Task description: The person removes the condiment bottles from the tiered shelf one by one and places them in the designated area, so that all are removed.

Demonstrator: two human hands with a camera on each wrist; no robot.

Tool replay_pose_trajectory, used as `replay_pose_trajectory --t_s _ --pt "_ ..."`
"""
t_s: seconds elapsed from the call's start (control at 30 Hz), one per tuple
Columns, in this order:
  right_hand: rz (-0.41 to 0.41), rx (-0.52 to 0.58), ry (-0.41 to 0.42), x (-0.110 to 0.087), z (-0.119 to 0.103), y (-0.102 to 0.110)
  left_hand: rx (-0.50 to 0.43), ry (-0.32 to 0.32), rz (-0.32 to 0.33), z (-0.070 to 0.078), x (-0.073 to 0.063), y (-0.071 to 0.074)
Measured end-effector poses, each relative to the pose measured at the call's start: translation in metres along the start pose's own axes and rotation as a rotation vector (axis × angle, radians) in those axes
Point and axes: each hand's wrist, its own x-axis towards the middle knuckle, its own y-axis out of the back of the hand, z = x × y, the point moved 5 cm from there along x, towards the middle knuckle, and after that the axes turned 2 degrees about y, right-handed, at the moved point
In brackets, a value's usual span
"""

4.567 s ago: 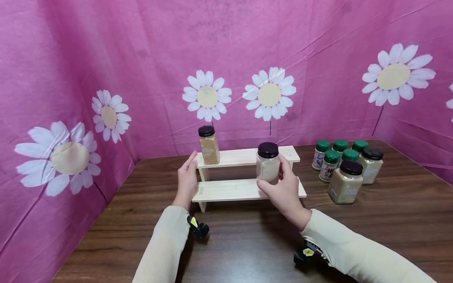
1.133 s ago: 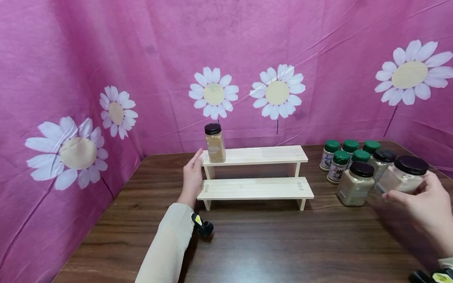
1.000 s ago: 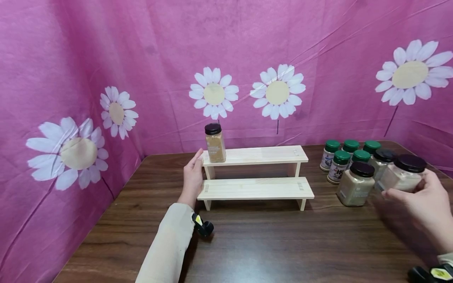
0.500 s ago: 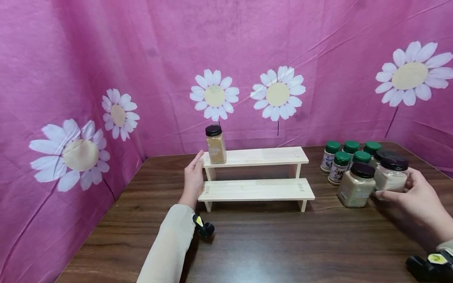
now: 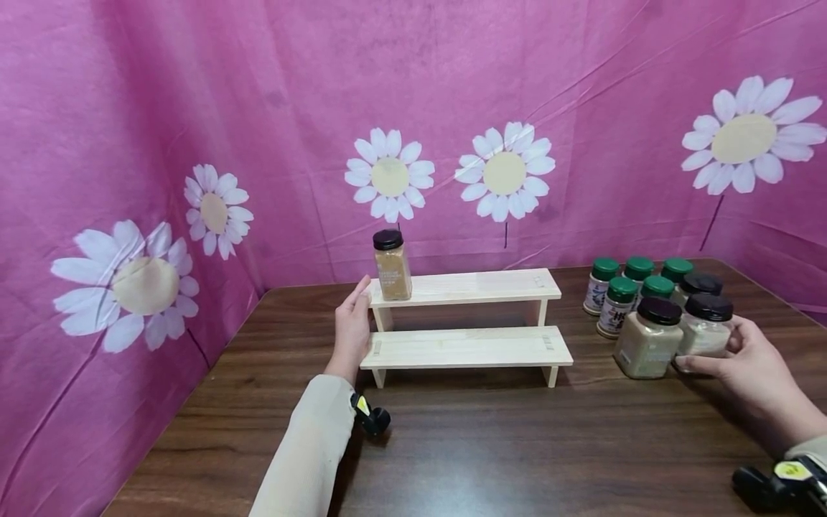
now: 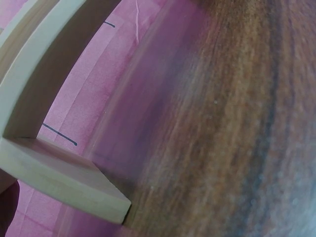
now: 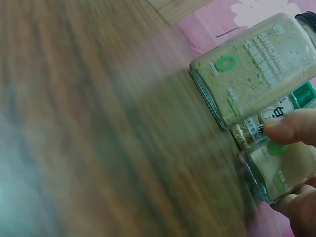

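Note:
My right hand (image 5: 761,368) grips a square spice jar (image 5: 703,337) with a black lid and pale powder. The jar is upright at the right of the table, close beside another black-lidded jar (image 5: 648,346). In the right wrist view, the thumb (image 7: 291,127) presses one side of the held jar (image 7: 284,168) while fingers curl at the other. Fingers straight, my left hand (image 5: 351,329) touches the left end of a two-tier wooden rack (image 5: 465,348). One jar of tan powder (image 5: 393,274) stands on the rack's upper tier, at its left end.
Several small green-capped shakers (image 5: 616,312) and a further black-lidded jar (image 5: 698,284) cluster behind the held jar. A brown wood-grain table (image 5: 452,445) carries everything. Behind it hangs a pink cloth (image 5: 291,108) printed with daisies.
From in front of the rack, my right hand has carried the jar to the right, then lowered it beside the other jars. My left hand has stayed at the rack's left end.

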Motion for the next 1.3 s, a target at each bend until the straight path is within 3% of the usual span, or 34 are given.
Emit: replay_pose_trajectory --t_s 0.27,0.5,0.6,0.73,0.87,0.93,1.17,1.3 --pt "0.007 0.020 0.023 -0.003 0.000 -0.006 -0.013 -0.012 -0.001 -0.001 -0.001 -0.001" --pt "-0.050 0.132 0.077 -0.002 -0.001 -0.009 -0.020 -0.021 -0.011 0.001 -0.001 -0.002" --pt "-0.066 -0.004 0.090 -0.001 -0.002 -0.009 -0.031 -0.016 -0.008 0.001 0.000 -0.001" --pt "-0.040 -0.307 0.048 0.000 -0.001 -0.005 -0.034 -0.012 -0.003 0.001 -0.001 -0.001" --pt "-0.013 -0.459 -0.024 -0.003 0.002 -0.003 -0.032 -0.015 -0.001 0.001 -0.001 -0.001" --pt "-0.017 -0.477 -0.040 -0.004 0.002 -0.003 -0.032 -0.017 0.000 0.001 -0.001 -0.001" --pt "-0.144 -0.339 -0.101 -0.001 -0.009 -0.003 -0.001 -0.005 0.003 -0.001 -0.001 0.000" --pt "-0.159 -0.353 -0.150 0.005 -0.018 0.006 -0.012 -0.012 -0.006 -0.001 -0.001 0.000"
